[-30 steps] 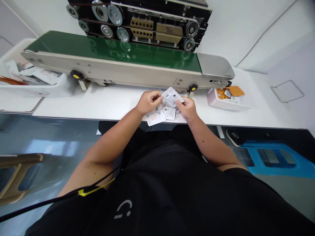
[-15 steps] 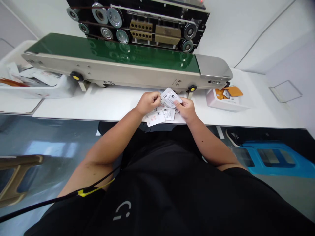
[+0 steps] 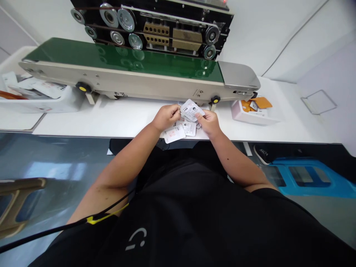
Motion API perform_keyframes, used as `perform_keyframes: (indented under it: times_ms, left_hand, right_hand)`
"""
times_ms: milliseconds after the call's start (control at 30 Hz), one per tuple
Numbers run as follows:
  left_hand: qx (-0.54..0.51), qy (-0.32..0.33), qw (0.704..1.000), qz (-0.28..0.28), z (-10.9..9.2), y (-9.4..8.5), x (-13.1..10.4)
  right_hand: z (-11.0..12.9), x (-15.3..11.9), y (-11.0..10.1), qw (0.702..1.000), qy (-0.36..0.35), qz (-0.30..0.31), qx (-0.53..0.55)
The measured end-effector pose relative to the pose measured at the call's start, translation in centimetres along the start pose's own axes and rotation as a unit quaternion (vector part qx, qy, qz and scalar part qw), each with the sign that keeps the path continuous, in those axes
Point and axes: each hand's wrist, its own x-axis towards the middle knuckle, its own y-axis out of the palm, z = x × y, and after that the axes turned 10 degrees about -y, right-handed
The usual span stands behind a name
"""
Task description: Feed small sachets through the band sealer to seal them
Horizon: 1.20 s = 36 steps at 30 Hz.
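A white printed card [image 3: 191,109] with rounded corners is pinched in my right hand [image 3: 209,122], thumb on its face. My left hand [image 3: 168,117] is closed at the card's left edge; whatever its curled fingers grip is too small or hidden to name. Under and in front of the hands, more white cards lie overlapped on the table's front edge: one with reddish print [image 3: 174,134] and one with a small black picture [image 3: 189,128]. Part of the pile is covered by the held card and my fingers.
A conveyor with a green belt [image 3: 125,61] runs behind my hands, below a machine with metal pulleys [image 3: 126,19]. A white bin of packets [image 3: 63,105] stands left, a small box with orange packets [image 3: 244,117] right. The white table [image 3: 116,120] ends near my body.
The whole view has shifted slightly. Both hands keep nearly the same pose around the card, and the cards below stay in place.
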Motion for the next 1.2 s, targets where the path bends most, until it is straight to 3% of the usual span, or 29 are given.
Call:
perform_keyframes:
  times_ms: [267, 467, 800, 1000, 1200]
  left_hand:
    - [0.041, 0.063, 0.997, -0.033, 0.4, -0.2, 0.0]
    - [0.075, 0.044, 0.995, -0.057, 0.8, 0.3, 0.2]
    - [0.025, 0.039, 0.998, -0.03, 0.5, -0.1, 0.1]
    - [-0.088, -0.026, 0.995, -0.032, 1.0, 0.3, 0.6]
    - [-0.239, -0.077, 0.968, -0.001, 1.1, -0.1, 1.2]
  right_hand:
    - [0.1, -0.1, -0.1, 1.0, 0.001, 0.011, -0.012]
    - [0.1, -0.2, 0.0, 1.0, -0.001, 0.018, -0.006]
    - [0.2, -0.2, 0.0, 1.0, 0.018, 0.008, -0.002]
    - [-0.2, -0.1, -0.1, 1.0, 0.003, 0.016, 0.006]
    - [-0.3, -0.1, -0.2, 0.998, 0.009, 0.057, -0.007]
